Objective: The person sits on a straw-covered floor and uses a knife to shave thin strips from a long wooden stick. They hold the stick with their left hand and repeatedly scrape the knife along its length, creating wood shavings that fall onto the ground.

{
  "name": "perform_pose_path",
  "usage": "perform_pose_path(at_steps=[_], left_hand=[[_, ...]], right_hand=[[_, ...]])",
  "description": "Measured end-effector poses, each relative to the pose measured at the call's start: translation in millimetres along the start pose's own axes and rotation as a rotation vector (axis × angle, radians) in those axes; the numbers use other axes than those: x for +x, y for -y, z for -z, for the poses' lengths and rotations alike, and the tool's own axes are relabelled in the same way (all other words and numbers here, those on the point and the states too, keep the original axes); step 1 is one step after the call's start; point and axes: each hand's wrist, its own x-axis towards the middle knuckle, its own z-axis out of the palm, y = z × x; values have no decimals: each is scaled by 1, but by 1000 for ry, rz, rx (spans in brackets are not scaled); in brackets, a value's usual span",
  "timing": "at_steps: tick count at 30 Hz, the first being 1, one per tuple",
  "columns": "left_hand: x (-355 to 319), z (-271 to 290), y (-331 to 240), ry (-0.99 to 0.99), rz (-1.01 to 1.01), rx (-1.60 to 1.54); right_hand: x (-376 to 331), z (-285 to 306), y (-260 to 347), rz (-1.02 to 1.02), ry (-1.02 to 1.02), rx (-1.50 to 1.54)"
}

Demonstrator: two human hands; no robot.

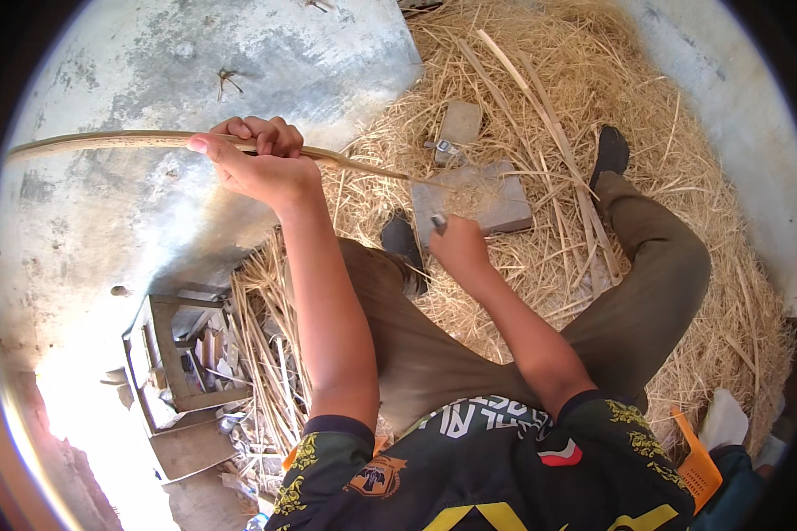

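Head view: dark short-sleeved shirt [540,478] with yellow patterning nearest the camera, cut off at the lower edge; brown trousers [646,283] past it, knees spread. Left hand [261,155] closed, fingers wrapped around a long tan cane-like strip [106,140], thumb lying along it toward picture left. Strip runs across the upper left, slightly bowed, its inner end thinning out over a flat grey-brown slab [509,212]; contact with slab can't be told. Right hand [459,243] in a fist just below that end, gripping a small dark object [438,221] with a shiny bit; mostly hidden by the fingers, kind unclear. Strip's far end fades near the dark lens rim. Smaller block [462,121] behind slab, metallic item beside it too small to identify. Dry, fibrous straw-like shavings [691,221] heaped all around, long flat pale strips [562,142] on top. Weathered, patchy wall [142,80] left; angular wooden frame [163,345] with scraps, partly washed out by glare. Orange perforated plastic [700,473] lower right, partly covered.
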Motion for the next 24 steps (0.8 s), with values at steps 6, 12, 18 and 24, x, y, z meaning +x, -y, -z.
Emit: perform_pose_path(at_steps=[6,12,18,24], left_hand=[[-2,-2,0,36,-23,5],[1,-2,-2,-11,3,15],[2,-1,1,0,-42,-22],[6,3,-1,-32,-1,12]], right_hand=[[2,-16,-34,-6,-50,1],[3,-11,-27,-58,10,-57],[-5,-12,-17,168,-82,50],[10,-22,-72,-100,-5,-95]])
